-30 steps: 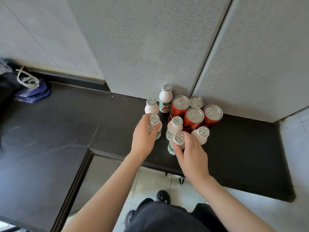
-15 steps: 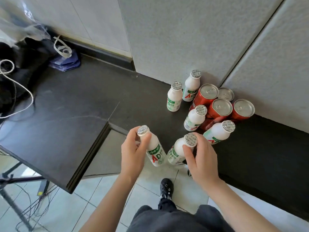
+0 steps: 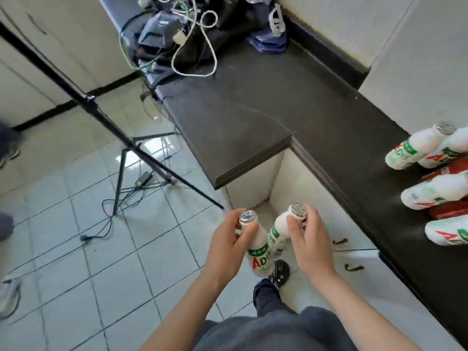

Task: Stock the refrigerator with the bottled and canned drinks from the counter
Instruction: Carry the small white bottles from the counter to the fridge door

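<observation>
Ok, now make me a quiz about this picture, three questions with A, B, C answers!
1. Where is the left bottle, held by the left grip?
A. On the counter
B. Above the tiled floor
C. Inside a fridge

2. How many bottles does the person hold?
A. One
B. Two
C. Four

3. What is the right grip doing?
A. Holding the right bottle by its neck
B. Lying flat on the counter
C. Hanging empty

Answers:
1 B: tiles and a shoe show beneath it.
2 B: one bottle sits in each grip.
3 A: its fingers curl round the neck under the silver cap.
</observation>
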A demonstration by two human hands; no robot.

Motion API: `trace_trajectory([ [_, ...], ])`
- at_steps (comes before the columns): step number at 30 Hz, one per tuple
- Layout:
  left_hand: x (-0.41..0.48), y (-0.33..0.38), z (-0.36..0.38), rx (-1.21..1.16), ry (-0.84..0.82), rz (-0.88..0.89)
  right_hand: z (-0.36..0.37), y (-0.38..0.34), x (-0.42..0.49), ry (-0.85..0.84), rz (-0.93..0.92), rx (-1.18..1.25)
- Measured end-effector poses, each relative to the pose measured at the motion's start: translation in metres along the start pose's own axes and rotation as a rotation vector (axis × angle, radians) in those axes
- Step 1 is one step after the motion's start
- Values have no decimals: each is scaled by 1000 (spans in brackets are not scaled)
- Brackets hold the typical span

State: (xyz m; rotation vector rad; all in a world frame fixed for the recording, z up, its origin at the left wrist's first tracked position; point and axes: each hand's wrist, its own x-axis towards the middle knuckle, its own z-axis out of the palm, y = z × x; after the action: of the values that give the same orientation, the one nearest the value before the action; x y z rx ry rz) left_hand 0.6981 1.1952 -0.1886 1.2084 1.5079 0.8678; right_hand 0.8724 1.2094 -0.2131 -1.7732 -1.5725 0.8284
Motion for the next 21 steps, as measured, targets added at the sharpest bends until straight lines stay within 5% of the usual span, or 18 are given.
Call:
trace_trajectory([
  [9, -164, -85, -184, -61, 606, -101, 132, -132, -102, -415, -355, 57],
  [21, -364, -189, -307, -155, 1098, -271, 286, -233, -255, -794, -637, 57],
])
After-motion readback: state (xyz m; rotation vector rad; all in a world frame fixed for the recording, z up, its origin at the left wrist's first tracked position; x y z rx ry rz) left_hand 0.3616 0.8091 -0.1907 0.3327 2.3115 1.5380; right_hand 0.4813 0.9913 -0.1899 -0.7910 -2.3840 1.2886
